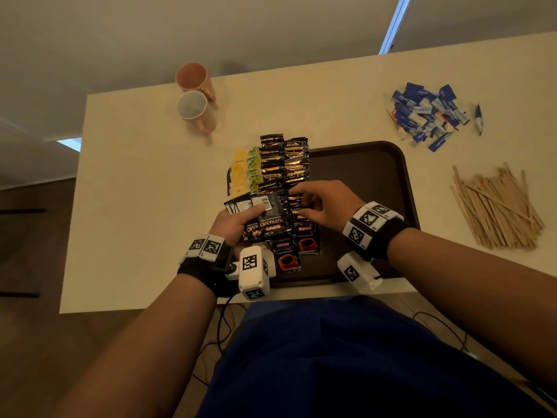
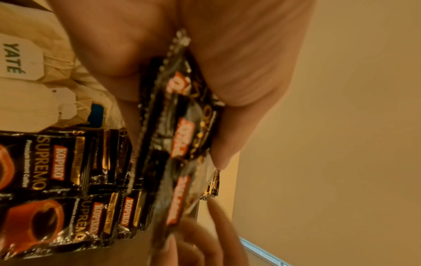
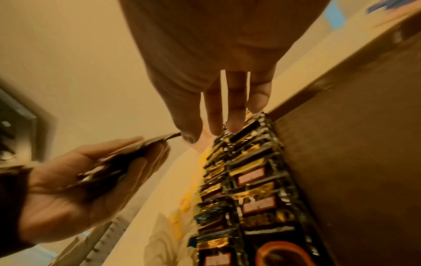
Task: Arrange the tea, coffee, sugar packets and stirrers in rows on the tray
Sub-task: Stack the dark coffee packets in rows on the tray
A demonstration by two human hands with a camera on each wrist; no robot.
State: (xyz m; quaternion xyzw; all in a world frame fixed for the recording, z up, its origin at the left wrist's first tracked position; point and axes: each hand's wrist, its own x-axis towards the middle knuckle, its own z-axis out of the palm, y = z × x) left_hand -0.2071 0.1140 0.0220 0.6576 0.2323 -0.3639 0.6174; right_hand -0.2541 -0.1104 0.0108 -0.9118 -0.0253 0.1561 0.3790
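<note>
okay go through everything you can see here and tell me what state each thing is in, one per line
Left hand: grips a fanned stack of coffee sachets.
Right hand: fingers extended over the coffee rows.
Tea bags: laid along the tray's left side.
Tray: right part bare.
Sugar packets: heaped off the tray.
Stirrers: loose pile off the tray.
Cups: on their sides.

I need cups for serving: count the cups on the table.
2. Both stand on the table beyond the tray's far left corner: a pink cup farther back, a paler cup just in front of it. None looks hidden.

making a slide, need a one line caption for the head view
Left hand holds a fan of coffee sachets while the right hand reaches over the coffee rows on the tray.
</note>
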